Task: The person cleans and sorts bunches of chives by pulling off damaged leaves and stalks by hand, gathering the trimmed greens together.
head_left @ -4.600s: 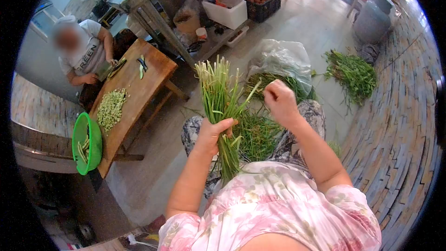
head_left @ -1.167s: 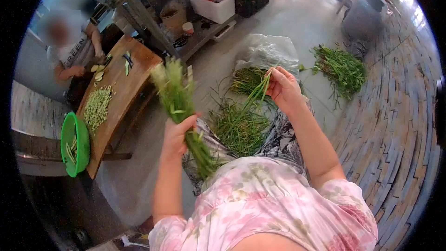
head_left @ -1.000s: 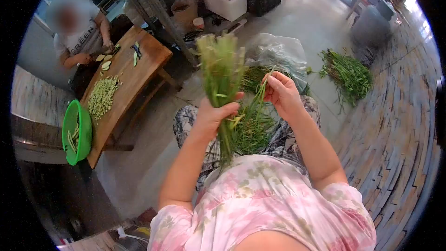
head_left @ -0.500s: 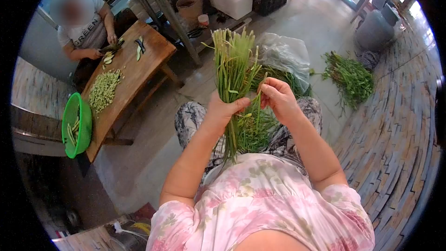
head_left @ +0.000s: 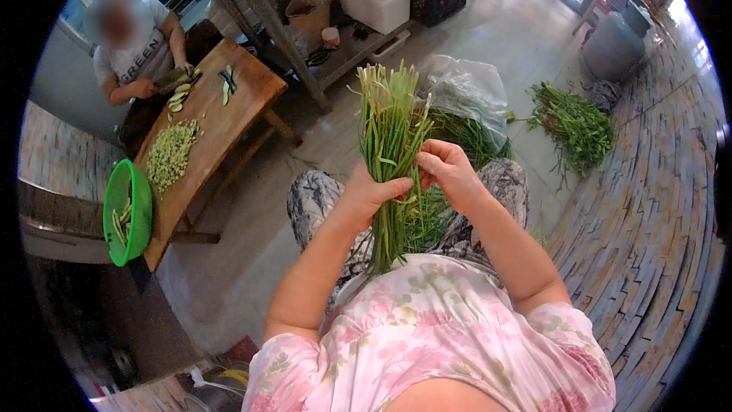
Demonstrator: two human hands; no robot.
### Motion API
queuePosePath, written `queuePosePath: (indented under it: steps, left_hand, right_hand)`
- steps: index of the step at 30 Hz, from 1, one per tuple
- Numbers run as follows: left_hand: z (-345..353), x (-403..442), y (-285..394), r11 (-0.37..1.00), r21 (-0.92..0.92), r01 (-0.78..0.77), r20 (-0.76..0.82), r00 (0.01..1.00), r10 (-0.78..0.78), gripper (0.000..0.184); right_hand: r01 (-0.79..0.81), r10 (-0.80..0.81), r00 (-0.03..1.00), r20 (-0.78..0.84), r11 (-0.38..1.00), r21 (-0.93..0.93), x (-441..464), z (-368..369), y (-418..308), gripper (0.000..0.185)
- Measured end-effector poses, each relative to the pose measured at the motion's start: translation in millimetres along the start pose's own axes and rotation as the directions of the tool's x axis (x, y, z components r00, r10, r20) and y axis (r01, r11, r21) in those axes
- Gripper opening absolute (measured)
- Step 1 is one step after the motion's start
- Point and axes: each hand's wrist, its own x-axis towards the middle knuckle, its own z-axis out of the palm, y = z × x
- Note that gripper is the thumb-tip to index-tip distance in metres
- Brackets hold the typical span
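Observation:
My left hand [head_left: 374, 194] is closed around the middle of an upright bunch of garlic chives [head_left: 387, 118], with pale cut ends at the top and green leaves hanging down below the fist. My right hand [head_left: 448, 172] is at the bunch's right side, thumb and fingers pinched on a chive strand at its edge; the fingertips partly hide what they hold. Between my knees lie more loose green leaves [head_left: 421, 225]. Just beyond my right hand, another heap of chives [head_left: 471, 136] lies partly under a clear plastic bag [head_left: 465, 91].
At left, a person [head_left: 141, 53] cuts vegetables on a wooden bench [head_left: 221, 126] bearing a chopped pale-green pile [head_left: 171, 154]. A green basket [head_left: 137, 221] stands by its near end. Leafy greens [head_left: 572, 126] lie on the floor at right, near a gas cylinder [head_left: 614, 46].
My right hand has moved down and left, from holding a strand out from the bunch to pinching close against it. The bunch has shifted slightly downward.

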Motion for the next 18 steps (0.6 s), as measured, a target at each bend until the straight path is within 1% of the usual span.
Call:
queuePosePath:
  steps: [2, 4, 5, 6, 7, 9, 10, 11, 12, 13, 15, 17, 18]
  left_hand:
    - [0.9, 1.3, -2.5, 1.000, -0.006, 0.005, -0.013, 1.000, -0.005, 0.027]
    - [0.4, 3.2, -5.1, 1.000, -0.027, 0.005, -0.047, 0.999, -0.006, 0.026]
    - [-4.9, 7.2, -12.5, 1.000, -0.020, -0.003, -0.099, 0.995, 0.001, 0.025]
    - [-12.9, 13.5, -25.6, 1.000, -0.013, -0.012, -0.151, 0.988, 0.010, 0.023]
    - [-17.4, 16.4, -31.8, 1.000, -0.006, -0.021, -0.206, 0.978, 0.019, 0.022]
    - [-24.8, 15.0, -36.9, 0.996, -0.084, 0.021, -0.212, 0.977, -0.039, 0.021]
    - [-27.6, 12.4, -36.9, 0.991, -0.123, 0.047, -0.210, 0.975, -0.072, 0.020]
    - [-28.7, 9.9, -36.1, 0.987, -0.147, 0.068, -0.183, 0.979, -0.094, 0.019]
    - [-28.4, 7.6, -35.1, 0.981, -0.171, 0.088, -0.154, 0.981, -0.114, 0.018]
    - [-27.2, 6.3, -33.5, 0.975, -0.194, 0.108, -0.122, 0.984, -0.133, 0.018]
    - [-22.0, 0.4, -25.4, 0.966, -0.210, 0.151, -0.066, 0.983, -0.169, 0.019]
    - [-19.4, -2.8, -21.1, 0.966, -0.188, 0.177, -0.042, 0.981, -0.188, 0.020]
    - [-18.7, -3.7, -20.8, 0.971, -0.158, 0.181, -0.046, 0.981, -0.190, 0.021]
  right_hand:
    - [0.007, -0.007, 1.000, 0.004, 1.000, -0.016, -1.6, 2.1, 1.0, 0.013]
    - [0.101, -0.106, 0.993, -0.047, 0.989, -0.107, -7.8, 11.3, -1.4, 0.012]
    - [0.145, -0.157, 0.985, -0.068, 0.977, -0.154, -11.5, 15.6, -2.8, 0.012]
    - [0.169, -0.191, 0.974, -0.123, 0.971, -0.170, -15.8, 15.4, -2.8, 0.009]
    - [0.216, -0.244, 0.961, -0.129, 0.956, -0.197, -18.3, 13.2, -5.0, 0.009]
    - [0.310, -0.350, 0.926, -0.139, 0.917, -0.250, -21.9, 10.6, -11.8, 0.010]
    - [0.362, -0.382, 0.918, -0.107, 0.917, -0.168, -21.8, 14.3, -23.3, 0.011]
    - [0.300, -0.337, 0.934, -0.119, 0.921, -0.247, -20.0, 8.3, -26.7, 0.010]
    - [0.222, -0.234, 0.957, -0.174, 0.971, -0.085, -16.8, 7.2, -29.2, 0.010]
    - [0.145, -0.124, 0.969, -0.212, 0.986, 0.084, -13.6, 5.1, -31.7, 0.011]
    - [0.078, -0.064, 0.981, -0.184, 0.994, 0.070, -5.6, -8.5, -26.5, 0.011]
    - [0.082, -0.098, 0.975, -0.199, 0.993, -0.087, 2.0, -15.3, -26.5, 0.014]
    - [0.114, -0.167, 0.962, -0.218, 0.965, -0.236, 4.8, -8.7, -34.8, 0.017]
